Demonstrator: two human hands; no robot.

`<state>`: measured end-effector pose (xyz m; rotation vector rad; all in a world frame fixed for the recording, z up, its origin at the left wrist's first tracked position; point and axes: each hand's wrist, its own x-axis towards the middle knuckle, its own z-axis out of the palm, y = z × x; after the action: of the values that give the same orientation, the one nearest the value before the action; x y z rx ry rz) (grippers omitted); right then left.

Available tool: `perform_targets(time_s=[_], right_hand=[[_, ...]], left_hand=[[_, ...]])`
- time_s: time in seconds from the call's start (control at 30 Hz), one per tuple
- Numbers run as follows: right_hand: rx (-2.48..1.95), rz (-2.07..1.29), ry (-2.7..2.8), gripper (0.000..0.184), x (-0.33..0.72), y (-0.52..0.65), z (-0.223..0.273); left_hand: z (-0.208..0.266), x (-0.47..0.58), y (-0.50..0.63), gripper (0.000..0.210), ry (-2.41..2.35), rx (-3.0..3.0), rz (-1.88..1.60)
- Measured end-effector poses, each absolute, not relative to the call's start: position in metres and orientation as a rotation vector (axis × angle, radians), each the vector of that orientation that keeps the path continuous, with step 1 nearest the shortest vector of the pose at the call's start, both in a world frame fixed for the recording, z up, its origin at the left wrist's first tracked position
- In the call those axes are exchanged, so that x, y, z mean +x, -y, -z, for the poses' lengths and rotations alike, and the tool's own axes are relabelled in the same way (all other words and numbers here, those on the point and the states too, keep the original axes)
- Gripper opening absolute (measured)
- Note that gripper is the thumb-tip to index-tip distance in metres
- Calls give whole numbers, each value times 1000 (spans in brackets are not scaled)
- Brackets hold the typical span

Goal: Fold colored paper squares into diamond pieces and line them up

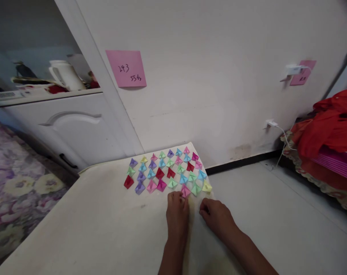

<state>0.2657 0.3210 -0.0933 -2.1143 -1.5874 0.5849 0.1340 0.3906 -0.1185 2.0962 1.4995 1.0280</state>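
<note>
Nearest, both hands are held low at the table's right side. The right hand (pixel 215 214) is loosely curled over the right edge of the table (pixel 110 217); nothing is seen in it, though its palm is hidden and whether something is gripped cannot be told. The left hand (pixel 177 206) is bent at the fingers, with its fingertips brought to the near side of a pink folded-paper piece (pixel 185 191); whether the paper is pinched or only touched cannot be made out.

The pink piece is placed in the front row, between a pale green piece (pixel 172 183) and a brighter green piece (pixel 196 189). It is judged very light, springy along its creases and easily crushed, with little slip against dry skin. It is best taken by the raised centre fold, between thumb and forefinger, with slight pressure; if the flat corners are pressed, the shape may be splayed. As its neighbours are set close, they could be nudged by a wide grasp.

Farther back, more coloured pieces (pixel 170 173) are laid out in rows toward the wall (pixel 204 95), where a pink note (pixel 126 68) is fixed.
</note>
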Motion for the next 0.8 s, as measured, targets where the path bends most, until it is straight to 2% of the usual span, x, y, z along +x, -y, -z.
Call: perform_targets(time_s=[0.5, 0.8], right_hand=[[-2095, -576, 1627, 8, 263, -321, 99], [-2053, -553, 1715, 8, 250, -316, 103]], left_hand=[[120, 134, -389, 16, -1394, 2039, -1020], [133, 122, -384, 27, -1448, 1828, -1132]])
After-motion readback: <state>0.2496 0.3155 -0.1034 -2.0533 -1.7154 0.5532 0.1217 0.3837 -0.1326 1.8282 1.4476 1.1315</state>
